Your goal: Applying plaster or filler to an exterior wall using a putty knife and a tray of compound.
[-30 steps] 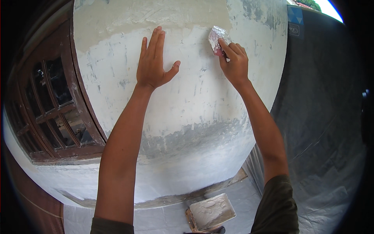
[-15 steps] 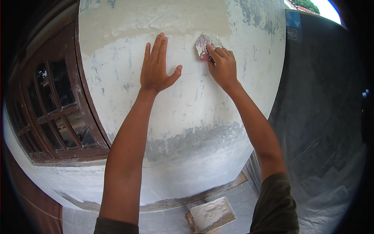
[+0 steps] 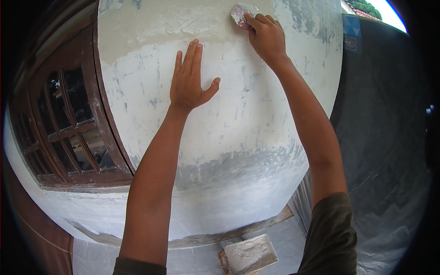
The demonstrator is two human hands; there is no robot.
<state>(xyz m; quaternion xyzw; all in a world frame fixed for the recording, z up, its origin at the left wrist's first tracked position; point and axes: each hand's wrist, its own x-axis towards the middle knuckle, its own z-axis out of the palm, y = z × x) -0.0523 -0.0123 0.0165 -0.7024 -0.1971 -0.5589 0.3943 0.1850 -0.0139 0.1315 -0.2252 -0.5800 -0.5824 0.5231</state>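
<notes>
Gripping a small pinkish scraper (image 3: pixel 241 16) smeared with white paste, the right hand (image 3: pixel 268 40) had its thumb and fingers clenched on it. Scraper sat just past the fingertips, at the upper left of that hand, over the damp beige patch (image 3: pixel 192 22) near the patch's right end. Blade looked to be against the surface; exact contact hard to tell.

Patch ran left from the grip. Bare white wall (image 3: pixel 243 105), marked with grey streaks, lay directly below it.

Left hand (image 3: pixel 189 82) was below and left of the grip, holding nothing, fingers extended, thumb spread, palm toward the wall. Fingertips were near the patch's lower edge. Palm contact couldn't be confirmed from this angle.

Right of the grip, the wall had dark grey blotches (image 3: pixel 311 20). Farther right, past the wall edge, a dark sheet (image 3: pixel 380 137) hung with a blue label (image 3: pixel 352 25) near its top. Green leaves (image 3: pixel 365 7) showed above it.

Well below the grip, a rough grey band (image 3: pixel 233 167) crossed the wall. Well left and lower was a brown wooden window (image 3: pixel 107 137) with dark panes. Farthest down, a shallow tray (image 3: pixel 267 262) of pale paste (image 3: pixel 246 253) stood over grey floor sheeting (image 3: pixel 188 261).
</notes>
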